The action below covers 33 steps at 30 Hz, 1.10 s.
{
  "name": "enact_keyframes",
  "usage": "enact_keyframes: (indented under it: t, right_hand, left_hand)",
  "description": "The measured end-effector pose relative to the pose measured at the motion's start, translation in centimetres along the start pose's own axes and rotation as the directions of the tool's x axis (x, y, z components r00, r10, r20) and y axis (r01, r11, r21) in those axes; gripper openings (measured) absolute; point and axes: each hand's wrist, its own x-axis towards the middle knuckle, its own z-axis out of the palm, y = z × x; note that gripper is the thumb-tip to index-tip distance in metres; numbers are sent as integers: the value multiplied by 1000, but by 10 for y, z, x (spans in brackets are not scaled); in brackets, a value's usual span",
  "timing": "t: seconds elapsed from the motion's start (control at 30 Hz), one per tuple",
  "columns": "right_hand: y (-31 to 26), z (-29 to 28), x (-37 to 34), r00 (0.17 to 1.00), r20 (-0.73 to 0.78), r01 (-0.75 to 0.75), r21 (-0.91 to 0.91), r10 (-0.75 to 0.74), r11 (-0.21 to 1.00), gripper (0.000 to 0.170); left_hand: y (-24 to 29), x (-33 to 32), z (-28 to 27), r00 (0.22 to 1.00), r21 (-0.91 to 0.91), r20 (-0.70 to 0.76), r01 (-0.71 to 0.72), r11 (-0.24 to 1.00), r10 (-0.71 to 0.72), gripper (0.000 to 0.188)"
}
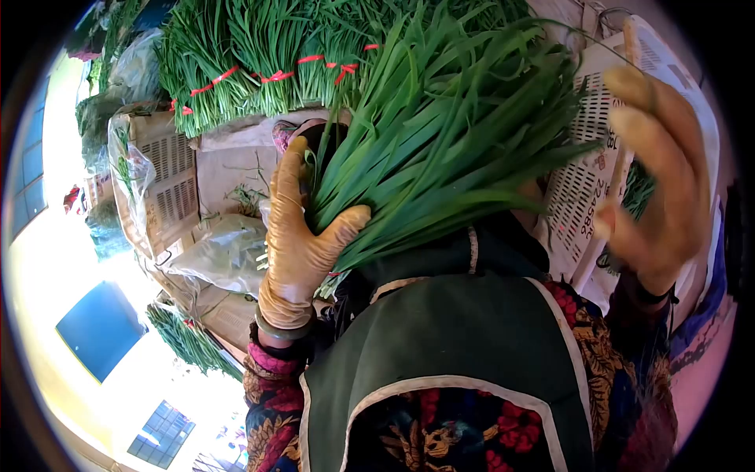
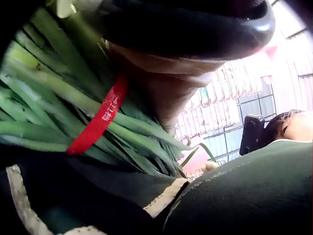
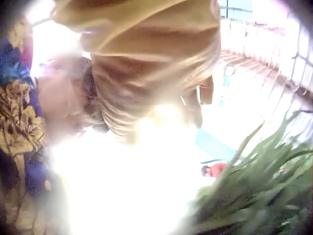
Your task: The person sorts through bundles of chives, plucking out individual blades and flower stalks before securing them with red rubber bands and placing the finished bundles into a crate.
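A large bunch of garlic chives (image 1: 440, 149) lies across the person's lap, its leaf tips spread to the upper right. A printed red band (image 2: 100, 117) circles its stalks in the left wrist view. The left hand (image 1: 295, 240), in a tan glove, rests along the bunch's left side with fingers extended and thumb spread over the leaves. Raised at the right, away from the leaves, is the gloved right hand (image 1: 664, 173), blurred, its fingers loosely bent and holding nothing. The right wrist view is overexposed, with leaves (image 3: 264, 191) at its lower right.
Several bunches tied with red bands (image 1: 275, 76) stand in a row at the back. A white slatted crate (image 1: 578, 177) is on the right, beside the right hand. On the left are a crate (image 1: 161, 177) and clear plastic (image 1: 228, 252). More greens (image 1: 185, 338) lie lower left.
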Motion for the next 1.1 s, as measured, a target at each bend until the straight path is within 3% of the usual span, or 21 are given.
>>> enact_keyframes:
  t: [0.07, 0.2, 0.23, 0.37, 0.53, 0.63, 0.73, 0.8, 0.83, 0.9, 0.97, 1.07, 1.1]
  right_hand:
    - [-11, 3, 22, 983, 48, 172, 78, -176, 982, 42]
    - [-43, 94, 15, 979, 157, 126, 23, -128, 992, 36]
    - [-42, 105, 3, 982, 171, 72, 82, -85, 994, 40]
    - [-40, 93, -22, 974, 223, 27, 89, -46, 996, 38]
    - [-42, 92, -31, 983, 182, -7, 99, -11, 995, 42]
    - [-40, 89, -30, 991, 133, -41, 112, 26, 993, 42]
    - [-35, 75, -27, 998, 51, -32, 162, 24, 986, 42]
    - [-32, 59, -24, 1000, -7, 8, 200, -7, 980, 40]
    - [-32, 52, -22, 998, -62, 30, 299, -12, 954, 35]
    - [-31, 42, -22, 992, -121, 82, 533, -20, 842, 25]
    - [-26, 38, -17, 991, 117, -54, 803, -68, 593, 21]
    - [-29, 75, -17, 917, 398, -344, 804, -9, 484, 29]
    - [-28, 81, -13, 855, 517, -491, 783, 40, 382, 31]
  left_hand:
    - [2, 3, 3, 993, 46, 90, -79, 996, 74, 100]
    - [15, 2, 7, 988, 205, 145, -79, 976, 50, 97]
    - [15, 2, 7, 988, 248, 147, -90, 964, 55, 97]
    - [8, 7, 3, 990, 131, 136, 6, 991, -24, 92]
    - [3, 24, -9, 949, -92, 284, 166, 982, -134, 85]
    - [17, 36, -8, 877, -138, 445, 264, 955, -179, 79]
    - [21, 48, -6, 824, -197, 500, 408, 891, -267, 68]
    - [21, 47, -7, 840, -123, 438, 409, 904, -320, 62]
    - [23, 47, -8, 850, -85, 403, 405, 910, -341, 59]
    - [36, 43, -6, 920, 9, 295, 268, 963, -259, 54]
    - [35, 39, -12, 979, 130, 178, 82, 988, -105, 52]
    - [43, 31, -11, 992, 253, -20, -118, 960, 127, 47]
    - [47, 29, -10, 977, 308, -78, -167, 937, 200, 46]
